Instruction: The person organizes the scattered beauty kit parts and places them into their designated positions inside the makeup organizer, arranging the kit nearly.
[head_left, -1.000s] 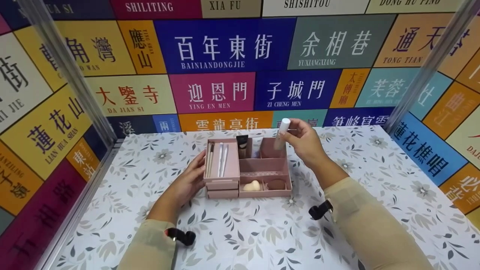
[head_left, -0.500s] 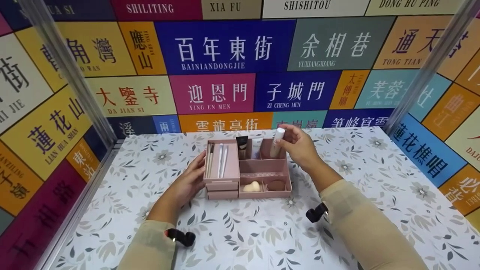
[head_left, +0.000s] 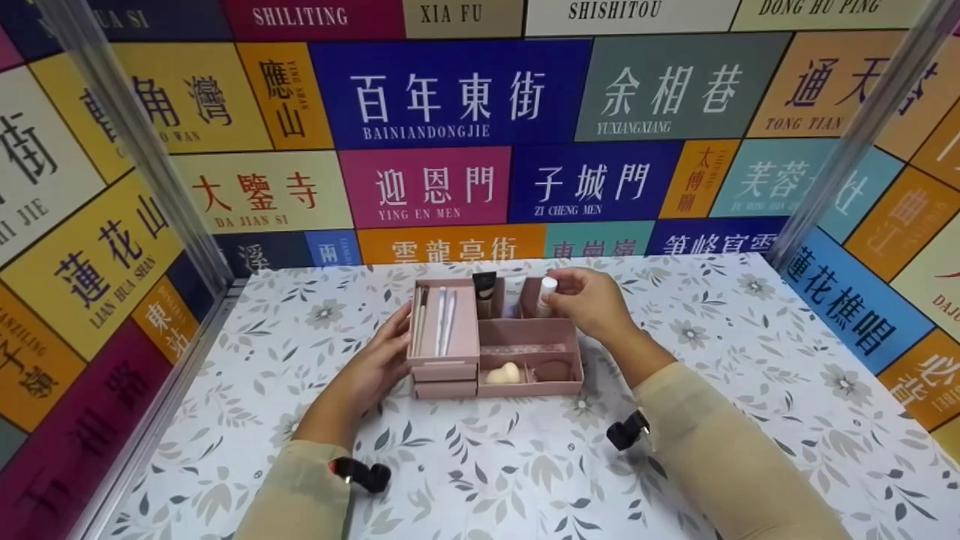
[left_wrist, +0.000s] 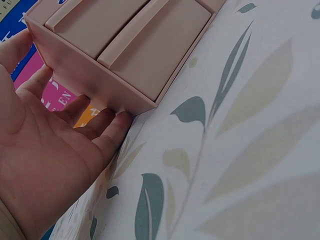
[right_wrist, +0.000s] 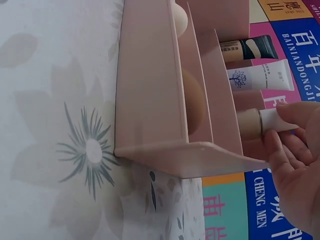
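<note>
A pink desktop organizer [head_left: 531, 328] stands on the table. In its back right compartment is a foundation bottle [right_wrist: 250, 124] with a beige body and white cap. My right hand [head_left: 596, 301] pinches this bottle by the cap between thumb and fingers, the bottle's lower part hidden by the divider. Beside it stand a white tube [right_wrist: 260, 75] and a black-capped tube [head_left: 484, 289]. My left hand [left_wrist: 55, 135] touches the organizer's left side wall with its fingertips, fingers spread and only loosely bent.
White and brown pencil-like sticks [head_left: 445, 321] lie in the organizer's top left tray, above two drawers [head_left: 446, 388]. A cream sponge [head_left: 504, 373] and a brown sponge [head_left: 553, 370] sit in the front compartments. The table [head_left: 480, 472] has a leaf-print cover, with sign-patterned walls [head_left: 450, 90] behind.
My right hand has lowered the foundation bottle into the back right compartment, moving down and slightly left. The left hand and the organizer have stayed in place.
</note>
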